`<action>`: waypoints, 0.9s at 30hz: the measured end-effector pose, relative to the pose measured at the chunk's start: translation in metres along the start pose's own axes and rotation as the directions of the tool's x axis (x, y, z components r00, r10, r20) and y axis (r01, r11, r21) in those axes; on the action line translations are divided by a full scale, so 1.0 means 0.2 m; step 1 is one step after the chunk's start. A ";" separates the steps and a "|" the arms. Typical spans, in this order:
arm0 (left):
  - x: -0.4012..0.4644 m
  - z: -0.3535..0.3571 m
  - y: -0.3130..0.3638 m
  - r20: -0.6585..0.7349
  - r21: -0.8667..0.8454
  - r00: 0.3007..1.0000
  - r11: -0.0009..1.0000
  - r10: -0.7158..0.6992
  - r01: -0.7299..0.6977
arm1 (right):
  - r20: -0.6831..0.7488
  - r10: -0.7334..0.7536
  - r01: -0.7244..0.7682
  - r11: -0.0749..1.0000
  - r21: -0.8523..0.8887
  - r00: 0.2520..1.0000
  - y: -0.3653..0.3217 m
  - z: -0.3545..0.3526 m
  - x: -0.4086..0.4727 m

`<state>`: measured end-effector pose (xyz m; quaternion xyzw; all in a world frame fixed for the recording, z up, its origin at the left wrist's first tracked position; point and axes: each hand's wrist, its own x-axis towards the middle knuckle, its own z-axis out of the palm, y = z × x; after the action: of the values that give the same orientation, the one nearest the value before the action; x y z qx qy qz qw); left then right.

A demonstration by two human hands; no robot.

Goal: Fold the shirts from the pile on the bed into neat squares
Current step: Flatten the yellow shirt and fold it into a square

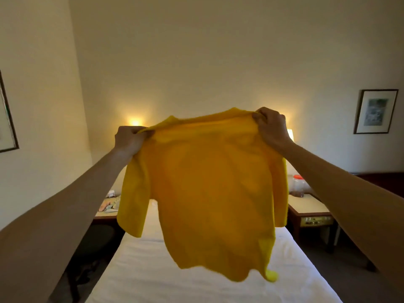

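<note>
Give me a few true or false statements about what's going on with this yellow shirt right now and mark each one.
1. Both hands hold the yellow shirt up in the air. True: the left hand and the right hand each grip a shoulder.
2. The shirt lies flat on the bed. False: it hangs above the white sheet.
3. The shirt is already folded into a square. False: it hangs open, sleeves drooping at the sides.
4. A lit lamp glows behind the left hand. True.
5. A framed picture hangs on the wall to the right. True.
</note>
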<state>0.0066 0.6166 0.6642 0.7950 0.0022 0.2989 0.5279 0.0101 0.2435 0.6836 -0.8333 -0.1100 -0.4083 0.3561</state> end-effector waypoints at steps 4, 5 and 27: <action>0.01 0.02 0.02 -0.059 0.091 0.997 0.995 0.051 -0.045 | 0.077 0.017 -0.009 0.995 -0.097 0.997 0.01 -0.03 0.02; 0.03 0.01 0.03 -0.092 0.104 0.994 0.993 0.059 -0.050 | 0.016 0.013 -0.012 0.998 -0.069 1.000 0.02 -0.05 0.02; -0.03 -0.03 -0.12 0.171 -0.103 0.976 0.983 -0.134 0.153 | 0.167 0.148 -0.130 0.985 -0.115 0.975 0.09 0.02 -0.15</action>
<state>0.0072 0.6300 0.6426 0.7825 -0.0011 0.1933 0.5918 0.0018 0.2365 0.6498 -0.8888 -0.0610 -0.3131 0.3291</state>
